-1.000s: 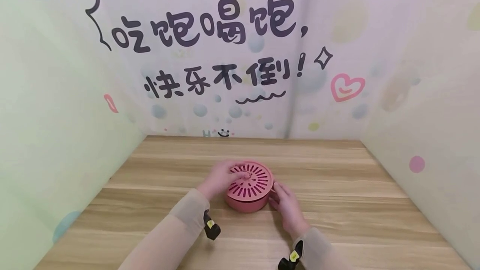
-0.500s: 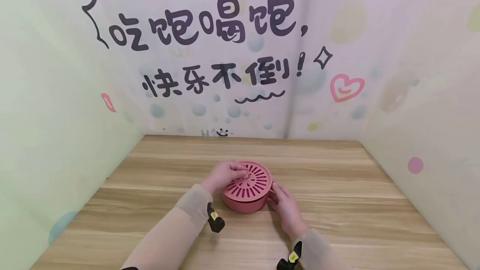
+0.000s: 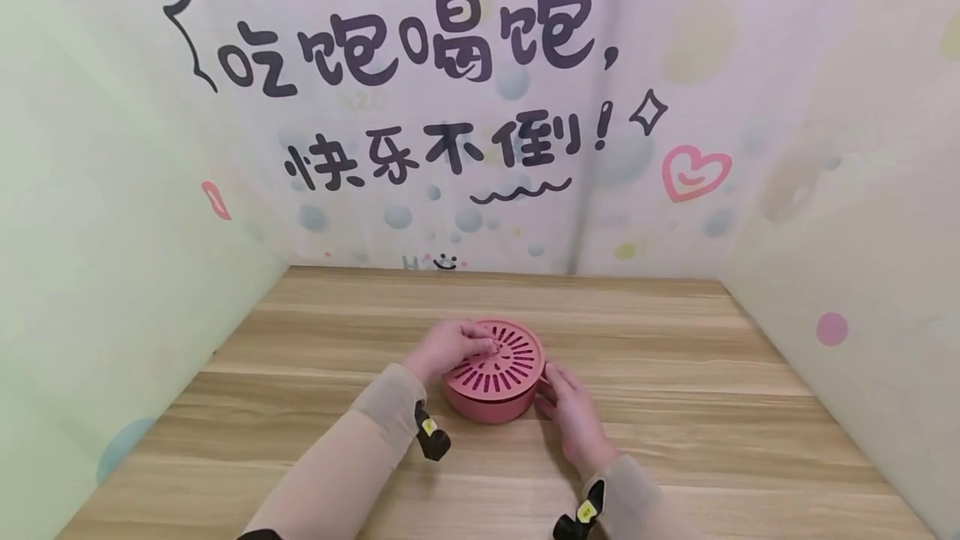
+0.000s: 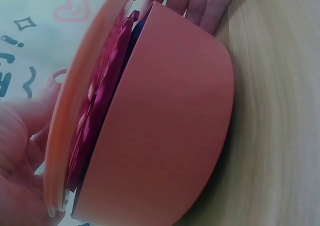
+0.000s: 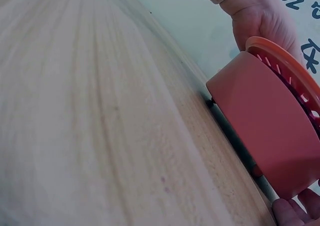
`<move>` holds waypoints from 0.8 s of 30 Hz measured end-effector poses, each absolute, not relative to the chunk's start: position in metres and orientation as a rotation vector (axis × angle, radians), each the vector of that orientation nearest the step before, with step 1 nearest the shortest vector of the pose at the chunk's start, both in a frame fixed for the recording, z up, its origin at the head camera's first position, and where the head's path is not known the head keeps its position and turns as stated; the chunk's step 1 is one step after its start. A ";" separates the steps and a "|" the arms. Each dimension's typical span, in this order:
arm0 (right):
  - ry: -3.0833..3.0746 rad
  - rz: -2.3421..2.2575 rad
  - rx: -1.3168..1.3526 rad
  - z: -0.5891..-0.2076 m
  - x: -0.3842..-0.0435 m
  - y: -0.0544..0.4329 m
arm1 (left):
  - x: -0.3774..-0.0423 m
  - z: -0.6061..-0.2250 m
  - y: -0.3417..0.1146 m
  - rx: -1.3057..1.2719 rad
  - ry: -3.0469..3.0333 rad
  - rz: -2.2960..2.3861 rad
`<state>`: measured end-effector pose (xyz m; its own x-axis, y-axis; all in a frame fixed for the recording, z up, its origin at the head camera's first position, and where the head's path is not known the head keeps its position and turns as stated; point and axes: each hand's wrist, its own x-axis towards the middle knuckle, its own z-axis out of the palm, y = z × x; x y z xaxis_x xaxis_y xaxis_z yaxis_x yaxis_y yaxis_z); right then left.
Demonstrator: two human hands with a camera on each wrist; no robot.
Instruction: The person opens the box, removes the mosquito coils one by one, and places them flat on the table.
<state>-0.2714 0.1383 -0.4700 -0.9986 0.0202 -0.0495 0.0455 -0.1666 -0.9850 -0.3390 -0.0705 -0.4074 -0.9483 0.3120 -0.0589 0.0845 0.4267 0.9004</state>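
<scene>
On the wooden table stands a round pink box [image 3: 491, 412] with a pink lid [image 3: 517, 369] pierced by radiating slots. My left hand [image 3: 450, 350] reaches over the lid from the left and pinches its middle. In the left wrist view the lid [image 4: 75, 95] sits slightly raised and tilted off the box wall [image 4: 165, 121], with a thin ring on its top. Crumpled magenta material [image 4: 102, 95] shows in the gap. My right hand [image 3: 576, 419] holds the box's right side, thumb and fingers against the wall; its fingertips [image 5: 287, 213] show low beside the box in the right wrist view.
The wood-grain table [image 3: 697, 390] is enclosed by a printed back curtain [image 3: 480, 232] with black lettering and by pale walls on both sides. A black camera mount [image 3: 432, 432] hangs at my left wrist, another black mount [image 3: 581, 515] at my right.
My left fingers have drawn together from a wider spread onto the middle of the lid, and the left forearm has shifted slightly right. The right hand stays at the box's side.
</scene>
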 end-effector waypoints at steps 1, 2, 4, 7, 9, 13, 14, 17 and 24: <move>2.016 -2.387 0.079 -0.470 -0.272 0.138 | -0.339 -0.407 -0.071 0.351 2.467 1.532; 2.014 -2.391 0.083 -0.470 -0.272 0.138 | -0.339 -0.407 -0.071 0.354 2.469 1.529; 2.015 -2.394 0.078 -0.470 -0.273 0.138 | -0.338 -0.406 -0.071 0.359 2.470 1.525; 2.010 -2.400 0.085 -0.470 -0.273 0.137 | -0.337 -0.404 -0.072 0.371 2.473 1.531; 2.008 -2.398 0.084 -0.470 -0.273 0.138 | -0.336 -0.401 -0.072 0.383 2.484 1.535; 2.000 -2.390 0.089 -0.469 -0.272 0.138 | -0.336 -0.395 -0.074 0.385 2.488 1.563; 1.998 -2.392 0.085 -0.469 -0.272 0.138 | -0.336 -0.393 -0.075 0.377 2.478 1.581; 1.987 -2.397 0.072 -0.468 -0.270 0.137 | -0.336 -0.388 -0.080 0.341 2.447 1.644; 1.990 -2.401 0.033 -0.468 -0.267 0.136 | -0.341 -0.378 -0.106 0.212 2.426 1.815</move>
<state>-0.2675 0.1363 -0.4680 -0.9995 -0.0040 -0.0310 0.0312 -0.1853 -0.9822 -0.3407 -0.1056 -0.3780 -0.9849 0.1730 0.0003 0.0491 0.2780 0.9593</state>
